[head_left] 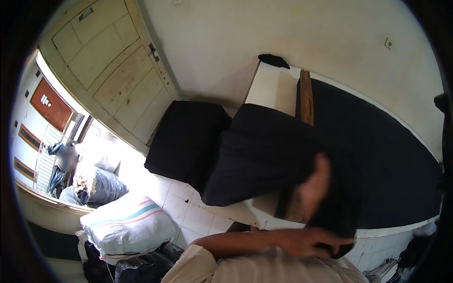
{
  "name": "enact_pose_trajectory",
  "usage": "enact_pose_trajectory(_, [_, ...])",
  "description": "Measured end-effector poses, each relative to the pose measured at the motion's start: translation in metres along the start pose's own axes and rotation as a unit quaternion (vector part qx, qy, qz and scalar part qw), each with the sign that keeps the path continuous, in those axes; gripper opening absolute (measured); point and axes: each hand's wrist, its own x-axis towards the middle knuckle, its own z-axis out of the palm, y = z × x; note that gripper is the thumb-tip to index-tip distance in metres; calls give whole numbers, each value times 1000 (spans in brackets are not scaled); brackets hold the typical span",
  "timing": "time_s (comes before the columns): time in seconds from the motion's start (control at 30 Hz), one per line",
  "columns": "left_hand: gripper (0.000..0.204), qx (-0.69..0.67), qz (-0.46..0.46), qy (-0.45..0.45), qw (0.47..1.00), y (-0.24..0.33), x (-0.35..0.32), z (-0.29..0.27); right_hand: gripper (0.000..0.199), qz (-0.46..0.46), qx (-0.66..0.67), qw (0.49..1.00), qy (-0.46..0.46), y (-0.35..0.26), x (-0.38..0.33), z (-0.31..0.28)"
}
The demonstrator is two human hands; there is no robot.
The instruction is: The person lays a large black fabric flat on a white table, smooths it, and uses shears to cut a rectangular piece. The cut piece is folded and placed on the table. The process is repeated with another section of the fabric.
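Note:
A large black cloth (264,151) drapes over the left end of the white table (273,87) and reaches toward my body. My left hand (311,242) crosses in front of me to the right, its fingers closed on the near edge of that cloth. Smeared by motion, my right hand (314,188) is over the cloth farther from me; its fingers cannot be made out. A dark fabric layer (377,155) covers the table's right side. Across the table lies a wooden bar (306,99), partly hidden under the cloth.
Left of the table stands a black-covered stack (186,141). A striped white sack (127,226) and dark plastic bundles (146,264) are at lower left. An open door (108,70) leads outside, where a person and bags show. A small black piece (273,61) lies at the table's far corner.

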Motion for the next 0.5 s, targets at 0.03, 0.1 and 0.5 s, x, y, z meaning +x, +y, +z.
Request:
enact_pose_trajectory(0.03, [59, -130, -37, -2, 991, -18, -47, -14, 40, -208, -74, 975, 15, -29, 3, -29])
enact_pose_trajectory(0.1, [93, -400, 36, 89, 912, -62, -134, -36, 39, -336, -108, 932, 80, -93, 29, -92])
enact_pose_trajectory(0.5, [47, -341, 134, 867, 339, -140, -297, -227, 34, -356, -354, 823, 266, -260, 163, -480])
